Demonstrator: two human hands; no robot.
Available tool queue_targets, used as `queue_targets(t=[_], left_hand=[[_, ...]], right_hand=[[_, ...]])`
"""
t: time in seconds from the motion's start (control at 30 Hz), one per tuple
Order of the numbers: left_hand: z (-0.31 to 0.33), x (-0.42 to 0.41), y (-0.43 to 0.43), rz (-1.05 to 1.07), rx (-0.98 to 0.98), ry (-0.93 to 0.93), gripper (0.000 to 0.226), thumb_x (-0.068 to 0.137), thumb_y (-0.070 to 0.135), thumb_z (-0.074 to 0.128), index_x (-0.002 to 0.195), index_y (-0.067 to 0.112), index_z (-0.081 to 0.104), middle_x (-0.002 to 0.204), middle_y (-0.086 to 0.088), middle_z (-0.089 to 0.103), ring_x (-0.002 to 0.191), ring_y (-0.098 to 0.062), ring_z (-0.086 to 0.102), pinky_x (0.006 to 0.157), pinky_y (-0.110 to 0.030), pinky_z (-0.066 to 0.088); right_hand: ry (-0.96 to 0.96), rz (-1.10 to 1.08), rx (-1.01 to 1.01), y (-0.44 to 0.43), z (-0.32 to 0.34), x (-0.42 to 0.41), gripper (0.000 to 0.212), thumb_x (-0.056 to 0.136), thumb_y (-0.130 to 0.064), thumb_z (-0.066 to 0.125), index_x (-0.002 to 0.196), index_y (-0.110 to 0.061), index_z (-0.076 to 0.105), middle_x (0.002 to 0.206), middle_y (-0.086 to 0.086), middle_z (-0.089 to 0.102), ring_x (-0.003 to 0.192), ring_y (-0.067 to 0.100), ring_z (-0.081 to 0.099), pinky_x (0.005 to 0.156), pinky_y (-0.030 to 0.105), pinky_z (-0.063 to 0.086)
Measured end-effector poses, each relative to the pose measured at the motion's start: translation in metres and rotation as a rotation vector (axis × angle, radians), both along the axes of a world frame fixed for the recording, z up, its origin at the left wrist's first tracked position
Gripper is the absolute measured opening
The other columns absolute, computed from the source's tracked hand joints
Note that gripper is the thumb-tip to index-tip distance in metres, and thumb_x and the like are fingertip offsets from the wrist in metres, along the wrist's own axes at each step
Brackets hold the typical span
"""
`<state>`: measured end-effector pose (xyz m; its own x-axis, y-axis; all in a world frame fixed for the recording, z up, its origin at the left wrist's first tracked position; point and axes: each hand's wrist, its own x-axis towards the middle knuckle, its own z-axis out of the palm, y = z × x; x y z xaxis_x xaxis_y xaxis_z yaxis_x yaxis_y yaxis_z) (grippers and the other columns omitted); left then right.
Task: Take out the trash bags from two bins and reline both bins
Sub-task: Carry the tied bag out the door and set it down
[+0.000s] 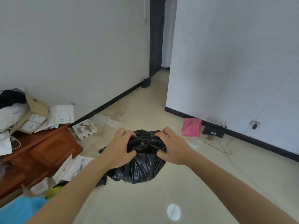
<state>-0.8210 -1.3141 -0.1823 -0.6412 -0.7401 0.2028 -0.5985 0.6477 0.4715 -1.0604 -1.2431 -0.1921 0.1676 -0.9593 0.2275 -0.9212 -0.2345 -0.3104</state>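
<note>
Two bare forearms reach in from the bottom edge toward a filled black trash bag (142,160), which is held off the tiled floor (202,183) at the middle of the view. The gathered neck is pinched on one side by the left hand (120,147) and on the other by the right hand (172,146), each grip pressed together on plastic. A knot appears to be in hand. It would be best drawn tight with the slack pulled outward evenly, so nothing is spilled. No bin is visible; a wooden cabinet (48,152) stands to the left.
</note>
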Motion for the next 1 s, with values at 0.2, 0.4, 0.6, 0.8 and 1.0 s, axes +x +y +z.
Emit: queue_targets(t=[0.2,0.4,0.6,0.8,1.0], left_hand=[[-0.001,-0.068,-0.17,-0.039,-0.041,-0.033,0.043,0.08,0.03,0.066,0.118,0.028,0.047,0.11,0.01,0.037,0.096,0.002,0.035,0.076,-0.004,0.031],[-0.025,-0.163,-0.358,-0.053,-0.002,-0.075,0.04,0.081,0.03,0.066,0.115,0.029,0.045,0.109,0.009,0.038,0.1,-0.006,0.039,0.079,-0.011,0.033],[-0.006,-0.225,-0.532,-0.032,0.055,-0.098,0.039,0.083,0.031,0.065,0.116,0.031,0.045,0.11,0.013,0.036,0.096,-0.003,0.046,0.077,-0.012,0.039],[-0.01,-0.239,-0.7,0.035,0.041,-0.11,0.039,0.086,0.032,0.065,0.119,0.032,0.044,0.106,0.016,0.035,0.095,-0.001,0.044,0.073,-0.005,0.036],[-0.039,-0.26,-0.899,0.017,0.059,-0.049,0.042,0.084,0.033,0.066,0.122,0.029,0.048,0.112,0.012,0.038,0.105,-0.004,0.042,0.094,-0.029,0.045]], right_hand=[[-0.003,-0.043,-0.026,-0.165,-0.009,-0.067,0.051,0.083,-0.038,0.059,0.131,-0.023,0.05,0.11,-0.004,0.043,0.093,0.011,0.049,0.077,0.023,0.047],[0.003,-0.071,-0.009,-0.35,-0.041,-0.156,0.055,0.083,-0.042,0.057,0.134,-0.023,0.047,0.114,-0.003,0.044,0.098,0.013,0.049,0.085,0.03,0.05],[0.001,-0.038,0.031,-0.535,-0.023,-0.224,0.057,0.08,-0.046,0.053,0.133,-0.024,0.047,0.112,-0.003,0.043,0.098,0.015,0.048,0.083,0.029,0.046],[0.094,0.073,0.025,-0.718,-0.014,-0.248,0.054,0.086,-0.045,0.056,0.135,-0.024,0.046,0.113,0.0,0.046,0.093,0.012,0.045,0.08,0.025,0.043],[0.155,0.076,0.045,-0.914,-0.035,-0.272,0.055,0.086,-0.047,0.055,0.135,-0.025,0.044,0.115,-0.001,0.045,0.099,0.016,0.049,0.084,0.032,0.049]])
